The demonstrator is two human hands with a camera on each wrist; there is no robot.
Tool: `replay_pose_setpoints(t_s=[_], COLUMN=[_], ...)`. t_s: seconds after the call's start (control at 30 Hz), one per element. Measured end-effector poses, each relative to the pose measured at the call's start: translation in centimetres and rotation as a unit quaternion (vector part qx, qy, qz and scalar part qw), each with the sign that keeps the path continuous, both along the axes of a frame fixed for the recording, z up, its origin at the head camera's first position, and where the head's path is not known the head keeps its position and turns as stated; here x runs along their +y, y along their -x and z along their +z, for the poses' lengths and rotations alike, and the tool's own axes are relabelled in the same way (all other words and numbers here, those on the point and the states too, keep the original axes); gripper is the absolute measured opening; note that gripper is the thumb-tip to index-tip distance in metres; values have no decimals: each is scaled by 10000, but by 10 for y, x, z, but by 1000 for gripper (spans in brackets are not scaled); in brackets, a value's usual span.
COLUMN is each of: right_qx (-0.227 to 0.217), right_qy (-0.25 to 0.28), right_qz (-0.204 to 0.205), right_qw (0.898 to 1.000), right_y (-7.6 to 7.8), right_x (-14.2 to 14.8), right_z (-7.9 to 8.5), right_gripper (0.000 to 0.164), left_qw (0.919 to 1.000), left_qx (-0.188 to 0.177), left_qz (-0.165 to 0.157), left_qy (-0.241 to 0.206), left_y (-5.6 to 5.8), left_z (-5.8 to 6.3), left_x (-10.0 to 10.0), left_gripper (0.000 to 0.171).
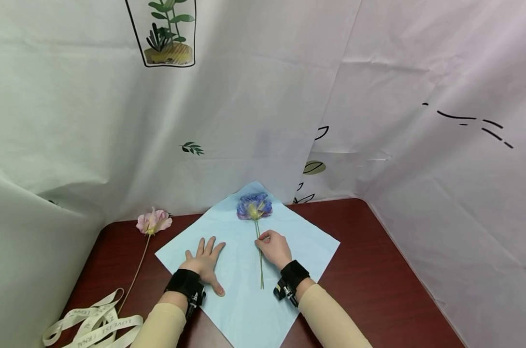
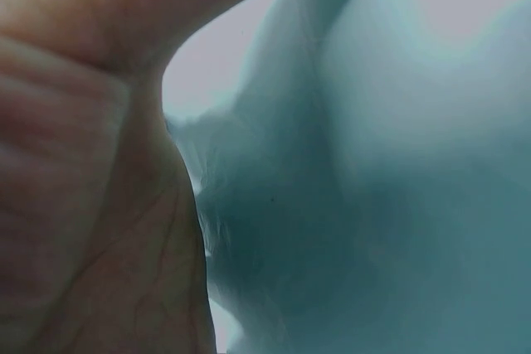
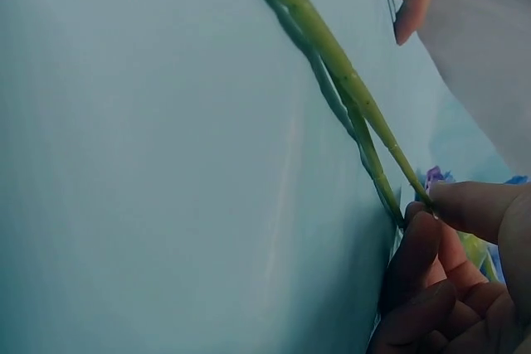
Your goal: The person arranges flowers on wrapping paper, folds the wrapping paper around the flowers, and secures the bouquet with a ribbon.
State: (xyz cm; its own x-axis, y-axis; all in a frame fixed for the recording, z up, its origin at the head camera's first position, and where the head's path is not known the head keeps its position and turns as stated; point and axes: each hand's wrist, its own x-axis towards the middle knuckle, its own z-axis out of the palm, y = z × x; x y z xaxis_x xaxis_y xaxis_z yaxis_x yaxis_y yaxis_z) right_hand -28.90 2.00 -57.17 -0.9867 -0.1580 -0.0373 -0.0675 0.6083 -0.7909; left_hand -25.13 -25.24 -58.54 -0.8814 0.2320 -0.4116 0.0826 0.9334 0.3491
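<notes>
A light blue sheet of wrapping paper (image 1: 241, 309) lies cornerwise on the table. On its upper part rests a blue-purple flower head (image 1: 255, 207), with two thin green stems (image 3: 344, 72) running down from it. My right hand (image 1: 275, 247) pinches these stems between thumb and fingertips, partway along their length; the right wrist view shows the grip closely. With fingers spread, my left hand (image 1: 205, 265) rests flat on the left part of the paper. Palm and thumb fill the left side of the left wrist view. A pink flower (image 1: 154, 221) lies left of the paper.
A loose heap of cream printed ribbon (image 1: 99, 321) sits at the table's front left, over the lower end of the pink flower's stem. The dark red table (image 1: 376, 280) extends to the right of the paper. White printed cloth (image 1: 254, 96) hangs behind and around it.
</notes>
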Motion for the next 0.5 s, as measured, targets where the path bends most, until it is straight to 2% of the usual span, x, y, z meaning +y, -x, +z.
replay_pose_setpoints(t_s=[0.5], right_qx=[-90], right_qy=[77], right_qz=[-29], right_qw=[9999], right_y=[2], right_x=[2], right_z=[-2], right_gripper=[20], left_qw=[9999], left_qx=[-82], left_qz=[72], left_qy=[-24], left_y=[0], left_z=[4], left_x=[3], left_gripper=[156])
